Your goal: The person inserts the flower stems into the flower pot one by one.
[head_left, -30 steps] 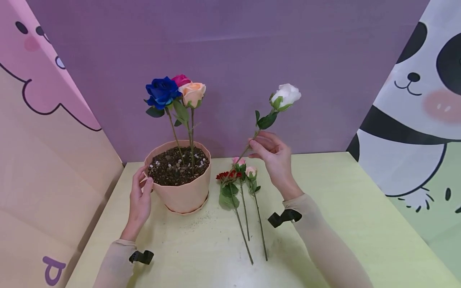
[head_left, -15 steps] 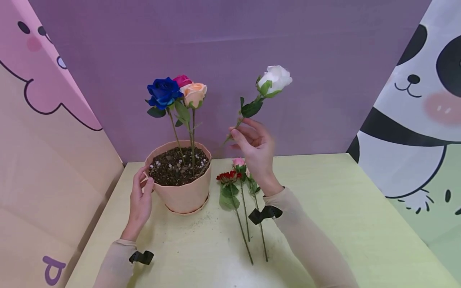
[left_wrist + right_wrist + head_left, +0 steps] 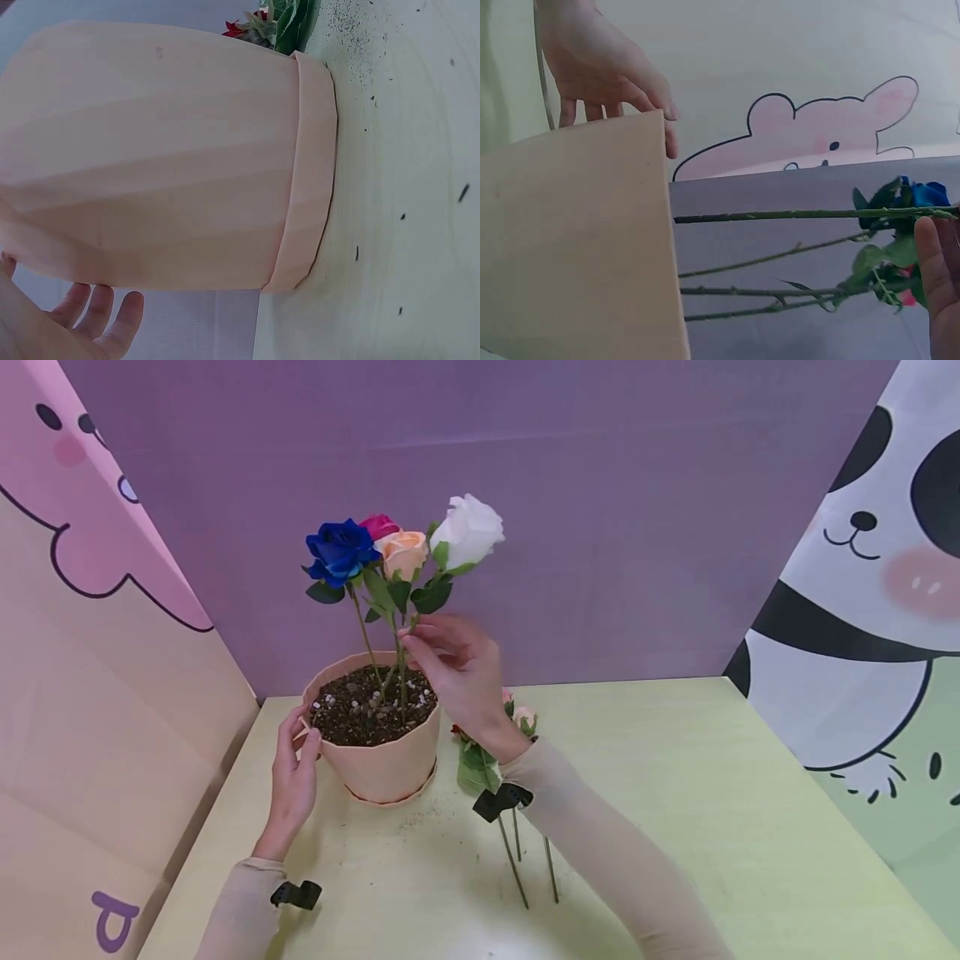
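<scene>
The right hand (image 3: 465,677) pinches the stem of a white rose (image 3: 468,532) over the right side of the pink pot (image 3: 390,770). In the right wrist view that green stem (image 3: 780,215) runs to the pot's rim, which hides its lower end. Blue (image 3: 339,553), peach (image 3: 404,555) and magenta (image 3: 380,526) roses stand in the dark soil (image 3: 360,710). At the pot's left rim the left hand (image 3: 292,781) grips the edge, thumb outside; in the left wrist view its fingers (image 3: 97,319) touch the pot wall (image 3: 165,157).
Right of the pot, several flowers lie on the table (image 3: 660,760), partly under the right forearm; green leaves (image 3: 477,768) and a pale pink bud (image 3: 525,718) show. Soil specks are scattered before the pot. A purple backdrop (image 3: 637,527) rises behind.
The right hand has moved left with the white rose, from above the lying flowers to the pot, and the rose stands more upright. The left hand has stayed on the rim.
</scene>
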Action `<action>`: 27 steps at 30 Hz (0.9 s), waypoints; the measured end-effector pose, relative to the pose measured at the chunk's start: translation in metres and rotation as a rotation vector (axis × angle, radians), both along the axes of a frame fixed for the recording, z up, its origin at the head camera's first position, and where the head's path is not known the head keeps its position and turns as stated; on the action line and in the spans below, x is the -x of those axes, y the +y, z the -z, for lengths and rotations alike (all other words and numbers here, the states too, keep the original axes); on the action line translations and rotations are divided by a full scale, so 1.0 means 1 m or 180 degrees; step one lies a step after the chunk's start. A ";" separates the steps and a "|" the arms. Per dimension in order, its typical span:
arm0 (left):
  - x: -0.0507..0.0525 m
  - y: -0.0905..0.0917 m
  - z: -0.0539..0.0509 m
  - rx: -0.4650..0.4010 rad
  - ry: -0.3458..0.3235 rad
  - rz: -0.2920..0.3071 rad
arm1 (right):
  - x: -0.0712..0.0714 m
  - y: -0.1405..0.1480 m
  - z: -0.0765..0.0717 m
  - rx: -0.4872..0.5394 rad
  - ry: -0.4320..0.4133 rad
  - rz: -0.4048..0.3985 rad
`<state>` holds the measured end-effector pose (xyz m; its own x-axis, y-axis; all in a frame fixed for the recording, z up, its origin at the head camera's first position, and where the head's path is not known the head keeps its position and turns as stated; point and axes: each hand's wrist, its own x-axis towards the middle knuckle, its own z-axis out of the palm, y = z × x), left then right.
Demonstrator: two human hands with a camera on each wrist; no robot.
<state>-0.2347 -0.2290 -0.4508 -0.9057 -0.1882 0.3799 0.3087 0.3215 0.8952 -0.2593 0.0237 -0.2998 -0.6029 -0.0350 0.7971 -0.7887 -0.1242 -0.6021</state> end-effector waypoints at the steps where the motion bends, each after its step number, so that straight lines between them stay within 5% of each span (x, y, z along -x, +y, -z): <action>1: 0.000 0.000 0.000 0.0000 0.0004 -0.0002 | 0.000 -0.004 0.001 -0.0047 -0.0053 -0.0006; 10: 0.001 -0.001 0.001 -0.0002 -0.0037 0.0008 | 0.005 -0.025 0.008 -0.0576 -0.0191 0.0175; 19: 0.002 0.000 0.001 0.0049 0.0066 -0.0011 | 0.013 -0.039 0.013 -0.1053 0.0048 0.0263; 27: 0.002 0.000 0.001 0.0026 0.0083 0.0026 | 0.013 -0.052 0.032 -0.1541 0.0389 0.0643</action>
<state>-0.2365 -0.2291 -0.4515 -0.8970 -0.1776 0.4048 0.3345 0.3260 0.8842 -0.2722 -0.0280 -0.3318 -0.5394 -0.3087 0.7834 -0.8362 0.3062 -0.4550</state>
